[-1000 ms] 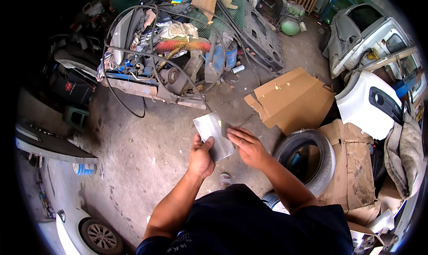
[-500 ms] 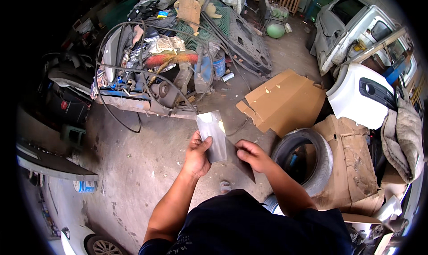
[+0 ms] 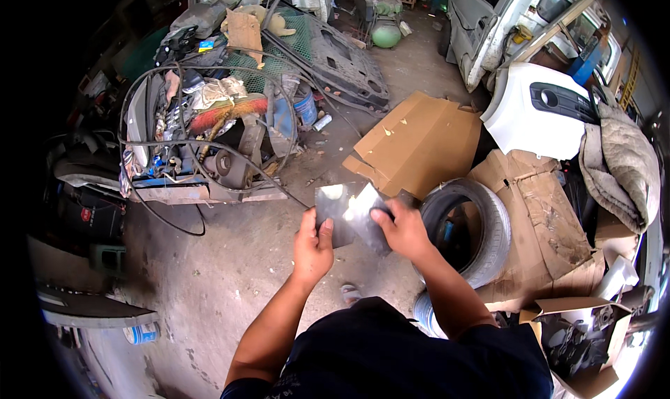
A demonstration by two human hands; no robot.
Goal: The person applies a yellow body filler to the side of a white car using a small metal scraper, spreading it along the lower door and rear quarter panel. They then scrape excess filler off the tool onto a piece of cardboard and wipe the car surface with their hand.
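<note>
My left hand (image 3: pixel 313 249) is closed on the lower left edge of a thin, shiny grey sheet (image 3: pixel 329 207) that looks like metal, its thumb on the upper face. A second shiny sheet (image 3: pixel 370 221), tilted and catching bright light, is gripped by my right hand (image 3: pixel 406 233) with the thumb on top. The two sheets meet or overlap in front of me; I cannot tell whether they touch. Beyond the right fingers a dark corner (image 3: pixel 410 198) sticks out, seemingly part of the right sheet.
A tyre (image 3: pixel 492 231) stands by a battered carton (image 3: pixel 551 238) at right, near flattened cardboard (image 3: pixel 419 144) and a white car panel (image 3: pixel 520 127). Far left, a low cart (image 3: pixel 202 193) carries scrap and looped black hose. An open box of parts (image 3: pixel 579 343) sits at lower right.
My right hand has risen and turned its sheet from hanging dark and low to a bright face beside the left sheet. The view has swung somewhat right.
</note>
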